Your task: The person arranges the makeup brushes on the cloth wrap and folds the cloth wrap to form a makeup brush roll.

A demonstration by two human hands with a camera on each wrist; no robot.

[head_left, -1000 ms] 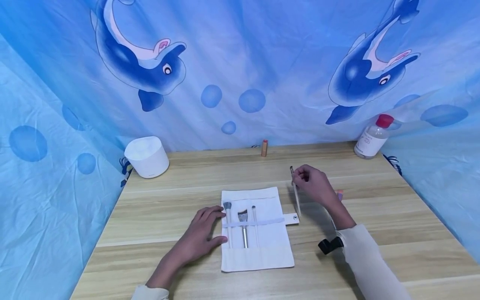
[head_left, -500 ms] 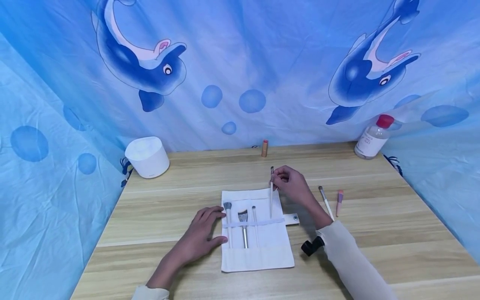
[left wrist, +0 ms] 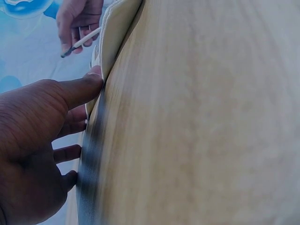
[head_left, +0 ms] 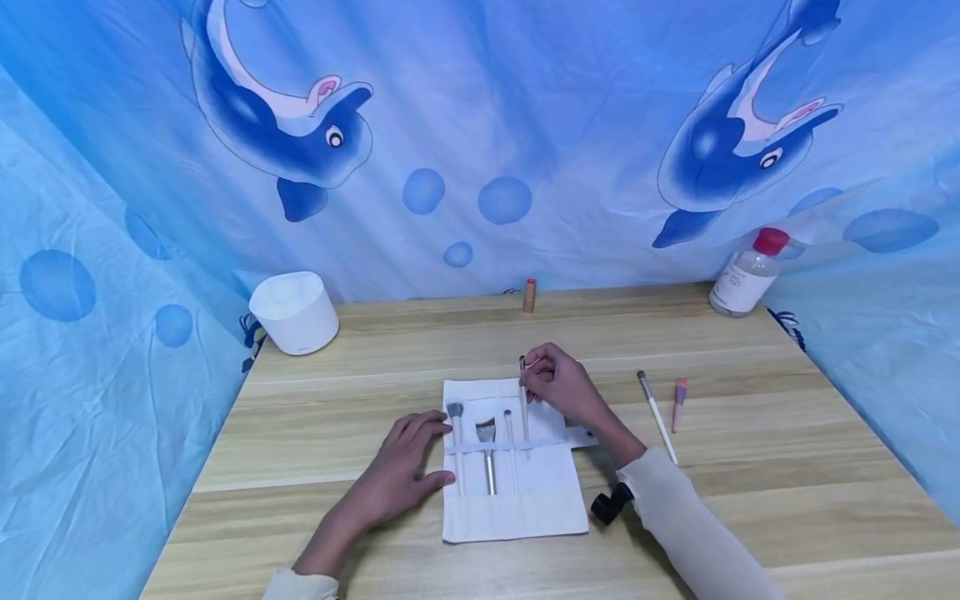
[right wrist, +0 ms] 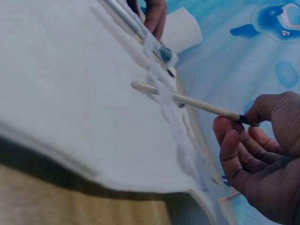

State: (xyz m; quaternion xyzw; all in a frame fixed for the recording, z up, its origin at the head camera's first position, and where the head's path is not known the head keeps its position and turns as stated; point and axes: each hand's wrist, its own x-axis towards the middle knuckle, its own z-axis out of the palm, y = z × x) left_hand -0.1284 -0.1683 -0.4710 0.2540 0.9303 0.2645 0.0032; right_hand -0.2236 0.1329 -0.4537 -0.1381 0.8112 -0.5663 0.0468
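Note:
A white cloth brush roll (head_left: pixel 517 521) lies unfolded on the table, with a pale elastic strap (head_left: pixel 551 441) across it. My right hand (head_left: pixel 562 385) pinches a thin makeup brush (right wrist: pixel 201 104) near its dark bristle end, between thumb and fingers. In the right wrist view the brush's pale handle runs beneath the strap, its rounded tip showing beyond. To its left, three brushes sit under the strap: a fluffy brush (head_left: pixel 456 412), a wide flat-headed brush (head_left: pixel 487 433) and a slim brush (head_left: pixel 509 427). My left hand (head_left: pixel 401 462) rests at the roll's left edge, thumb and fingertips touching it.
Right of the roll lie a white-handled brush (head_left: pixel 658 421) and a short pink brush (head_left: pixel 678 408). A lipstick tube (head_left: pixel 529 297) stands at the back, a white pot (head_left: pixel 296 315) back left, a red-capped bottle (head_left: pixel 742 283) back right. A dolphin-print curtain (head_left: pixel 465 108) hangs behind the table.
My right hand has carried the thin brush leftward from beside the roll to over it, then lowered its handle under the strap. My left hand has stayed put.

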